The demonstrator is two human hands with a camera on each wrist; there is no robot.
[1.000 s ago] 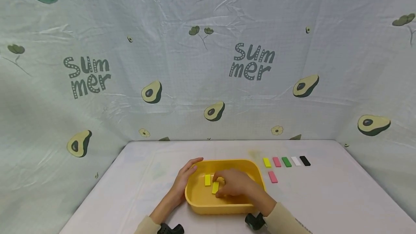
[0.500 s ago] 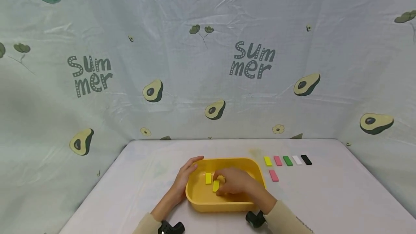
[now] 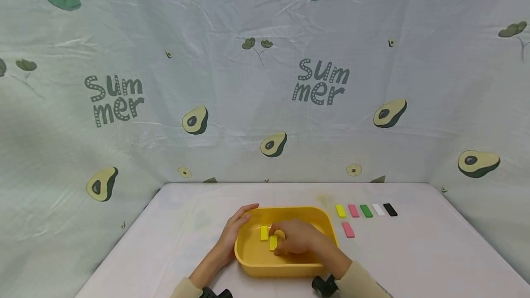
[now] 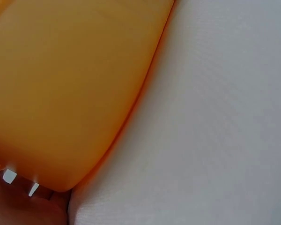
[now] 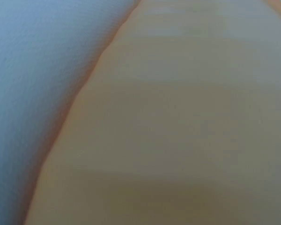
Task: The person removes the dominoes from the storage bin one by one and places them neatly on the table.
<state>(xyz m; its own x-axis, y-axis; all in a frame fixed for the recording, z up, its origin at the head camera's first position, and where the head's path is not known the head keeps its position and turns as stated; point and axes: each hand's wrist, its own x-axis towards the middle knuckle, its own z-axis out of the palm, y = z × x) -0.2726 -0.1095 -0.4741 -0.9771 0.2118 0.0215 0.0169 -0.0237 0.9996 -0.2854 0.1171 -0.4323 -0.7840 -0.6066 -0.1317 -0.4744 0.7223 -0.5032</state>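
Tray [image 3: 285, 271]: part of the floor and the front right corner hidden from us by the right hand [image 3: 296, 237] and forearm [image 3: 333, 257]; cropped by the top and left edges in the left wrist view.
Yellow block [image 3: 273, 243]: ends partly covered by the fingers.
Left hand [image 3: 234, 228]: some fingers concealed behind the tray wall; cut by the lower left corner in its wrist view.
Right sleeve [image 3: 359, 282]: cropped below; marking too small for us to read.
Left sleeve [image 3: 186, 289], black wrist device [image 3: 216, 294]: cut by the lower edge.
Right wrist view: blurred tan expanse, probably tray wall.
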